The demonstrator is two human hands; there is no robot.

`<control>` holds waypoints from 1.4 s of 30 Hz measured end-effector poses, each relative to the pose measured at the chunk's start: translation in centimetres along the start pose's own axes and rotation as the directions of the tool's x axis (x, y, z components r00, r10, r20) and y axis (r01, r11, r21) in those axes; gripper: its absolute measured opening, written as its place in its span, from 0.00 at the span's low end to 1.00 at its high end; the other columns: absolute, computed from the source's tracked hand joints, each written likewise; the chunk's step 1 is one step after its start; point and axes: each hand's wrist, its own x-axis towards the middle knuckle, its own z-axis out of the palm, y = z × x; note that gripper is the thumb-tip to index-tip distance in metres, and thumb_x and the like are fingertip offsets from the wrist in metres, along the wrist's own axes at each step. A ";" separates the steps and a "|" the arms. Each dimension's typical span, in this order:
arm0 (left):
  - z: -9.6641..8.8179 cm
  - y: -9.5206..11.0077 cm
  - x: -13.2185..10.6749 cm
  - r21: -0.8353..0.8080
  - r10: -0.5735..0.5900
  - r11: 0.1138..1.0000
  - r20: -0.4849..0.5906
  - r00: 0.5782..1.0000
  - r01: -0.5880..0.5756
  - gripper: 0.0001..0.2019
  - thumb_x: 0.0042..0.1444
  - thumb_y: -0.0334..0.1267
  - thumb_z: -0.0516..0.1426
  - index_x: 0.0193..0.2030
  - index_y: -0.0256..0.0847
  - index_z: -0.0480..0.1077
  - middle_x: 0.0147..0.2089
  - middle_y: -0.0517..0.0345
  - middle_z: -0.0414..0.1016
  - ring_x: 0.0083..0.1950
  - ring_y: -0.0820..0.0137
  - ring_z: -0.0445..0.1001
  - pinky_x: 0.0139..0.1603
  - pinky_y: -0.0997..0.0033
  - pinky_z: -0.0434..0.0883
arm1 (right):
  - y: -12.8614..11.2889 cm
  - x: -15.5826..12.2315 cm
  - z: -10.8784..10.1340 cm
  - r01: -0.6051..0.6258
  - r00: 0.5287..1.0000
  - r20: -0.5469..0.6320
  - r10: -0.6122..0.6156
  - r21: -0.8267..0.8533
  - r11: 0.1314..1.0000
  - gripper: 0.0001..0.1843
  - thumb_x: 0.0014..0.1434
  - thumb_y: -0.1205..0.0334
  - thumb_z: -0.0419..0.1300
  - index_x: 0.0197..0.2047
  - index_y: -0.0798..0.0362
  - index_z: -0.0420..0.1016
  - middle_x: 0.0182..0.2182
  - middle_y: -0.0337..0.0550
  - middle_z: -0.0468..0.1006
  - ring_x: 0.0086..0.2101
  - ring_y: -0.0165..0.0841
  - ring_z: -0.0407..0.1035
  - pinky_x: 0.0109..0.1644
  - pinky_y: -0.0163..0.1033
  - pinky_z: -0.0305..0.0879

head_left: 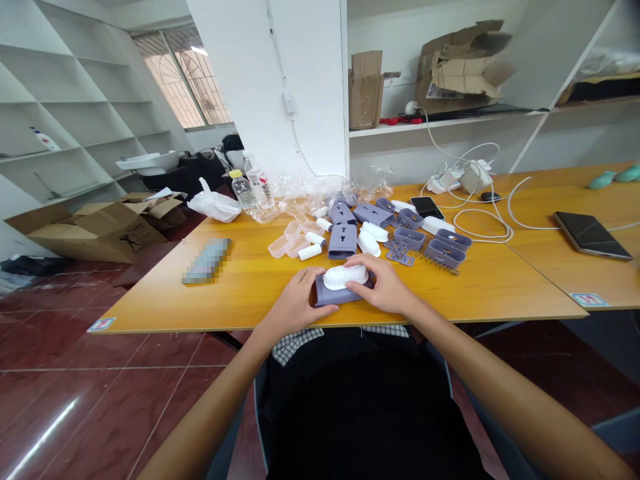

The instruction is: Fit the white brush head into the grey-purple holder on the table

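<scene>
Left hand (pixel 293 301): at 7 o'clock, clamped on the white brush head (pixel 345 277).
Right hand (pixel 383 287): at 3 o'clock, clamped on it too.
Brush head: on a gray case (pixel 325 295), above the bench (pixel 240 293).
Done: this one looks together.
Still loose: gray and white parts (pixel 343 240) at 12 o'clock.

Right in front of you, a U-shaped mouthpiece (pixel 345 277) sits on a housing (pixel 336 295), gripped between your left hand (pixel 290 300) and right hand (pixel 385 287), all on the surface (pixel 150 303)! Just behind your hands, loose parts (pixel 370 233) fan out, a phone (pixel 427 207) beyond them to the right, cables (pixel 480 223) behind that, and a tablet (pixel 590 235) further right on the adjoining surface. Over to your left, a bottle (pixel 243 190) stands beside a plastic bag (pixel 214 202), and past the surface's left edge, a cardboard box (pixel 95 230) is down on the floor (pixel 75 353)
</scene>
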 end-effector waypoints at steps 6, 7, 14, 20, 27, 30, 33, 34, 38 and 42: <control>-0.1 0.1 0.1 -0.011 0.010 1.000 0.013 1.000 -0.010 0.36 0.68 0.56 0.76 0.77 0.52 0.71 0.72 0.43 0.82 0.72 0.40 0.83 0.75 0.28 0.82 | 0.0 0.0 0.3 -0.002 1.000 -0.007 0.002 -0.020 1.000 0.16 0.70 0.58 0.77 0.59 0.41 0.86 0.56 0.49 0.91 0.57 0.51 0.84 0.65 0.62 0.81; -0.1 0.1 0.1 -0.010 0.012 1.000 0.017 1.000 -0.012 0.35 0.69 0.55 0.75 0.77 0.52 0.72 0.72 0.43 0.82 0.72 0.40 0.83 0.75 0.29 0.82 | 0.0 0.0 0.3 0.000 1.000 -0.012 0.000 -0.029 1.000 0.16 0.70 0.58 0.77 0.59 0.41 0.86 0.56 0.49 0.91 0.56 0.51 0.84 0.65 0.62 0.81; 0.0 0.1 0.0 0.014 0.002 1.000 0.039 0.999 -0.002 0.36 0.70 0.57 0.74 0.79 0.51 0.71 0.76 0.42 0.80 0.76 0.39 0.81 0.79 0.28 0.79 | -0.1 0.0 -0.1 0.015 0.998 -0.066 -0.019 -0.065 0.998 0.15 0.68 0.59 0.74 0.58 0.44 0.86 0.52 0.50 0.91 0.51 0.51 0.84 0.61 0.60 0.80; 0.0 -0.3 0.0 0.000 -0.003 1.000 0.027 1.000 0.003 0.37 0.69 0.57 0.75 0.79 0.52 0.71 0.76 0.41 0.80 0.76 0.38 0.81 0.79 0.25 0.79 | 0.1 0.0 0.3 0.016 0.999 -0.047 -0.018 -0.033 0.999 0.14 0.71 0.58 0.73 0.59 0.43 0.87 0.54 0.50 0.92 0.53 0.51 0.85 0.63 0.61 0.81; 0.0 -0.3 0.1 -0.011 0.004 1.000 0.032 0.999 -0.003 0.37 0.69 0.57 0.75 0.79 0.53 0.71 0.75 0.42 0.81 0.75 0.38 0.81 0.78 0.26 0.80 | 0.0 0.1 0.5 0.032 0.999 -0.030 -0.033 -0.033 0.999 0.14 0.72 0.56 0.73 0.60 0.42 0.86 0.55 0.51 0.91 0.55 0.52 0.85 0.65 0.64 0.80; 0.0 -0.2 0.0 -0.004 0.008 1.000 0.036 0.999 -0.008 0.38 0.70 0.58 0.75 0.80 0.53 0.71 0.77 0.42 0.80 0.77 0.38 0.80 0.79 0.25 0.79 | -0.1 0.0 0.3 0.021 0.999 -0.044 -0.023 -0.057 0.998 0.15 0.70 0.58 0.73 0.59 0.42 0.87 0.53 0.50 0.91 0.53 0.52 0.84 0.64 0.63 0.81; 0.0 -0.2 0.0 -0.003 0.012 1.000 0.037 0.999 -0.012 0.38 0.70 0.59 0.74 0.80 0.53 0.71 0.77 0.42 0.80 0.77 0.38 0.81 0.79 0.26 0.79 | -0.1 0.0 0.3 -0.001 0.999 -0.051 -0.003 -0.069 0.998 0.16 0.69 0.59 0.73 0.59 0.42 0.87 0.53 0.49 0.91 0.52 0.51 0.84 0.63 0.62 0.81; 0.0 -0.2 0.0 -0.004 0.012 1.000 0.035 0.999 -0.012 0.37 0.70 0.59 0.75 0.79 0.53 0.71 0.77 0.42 0.80 0.76 0.39 0.81 0.79 0.26 0.79 | -0.1 0.0 0.3 -0.006 0.999 -0.048 0.003 -0.068 0.998 0.16 0.70 0.58 0.73 0.60 0.42 0.87 0.53 0.50 0.91 0.52 0.51 0.84 0.63 0.62 0.81; 0.0 -0.2 0.1 -0.014 0.012 1.000 0.029 1.000 -0.012 0.37 0.70 0.57 0.75 0.79 0.53 0.71 0.76 0.42 0.81 0.75 0.38 0.82 0.78 0.27 0.80 | -0.2 0.0 0.5 0.006 0.999 -0.039 -0.008 -0.048 0.999 0.14 0.72 0.56 0.72 0.59 0.43 0.86 0.54 0.51 0.92 0.52 0.51 0.85 0.63 0.62 0.81; -0.1 -0.2 0.1 -0.009 0.007 1.000 0.032 0.999 -0.007 0.37 0.70 0.57 0.75 0.80 0.54 0.71 0.76 0.42 0.81 0.76 0.38 0.81 0.79 0.26 0.80 | -0.4 0.0 0.4 0.020 0.999 -0.039 -0.023 -0.056 0.998 0.14 0.72 0.57 0.71 0.59 0.44 0.86 0.53 0.51 0.92 0.52 0.51 0.85 0.64 0.63 0.80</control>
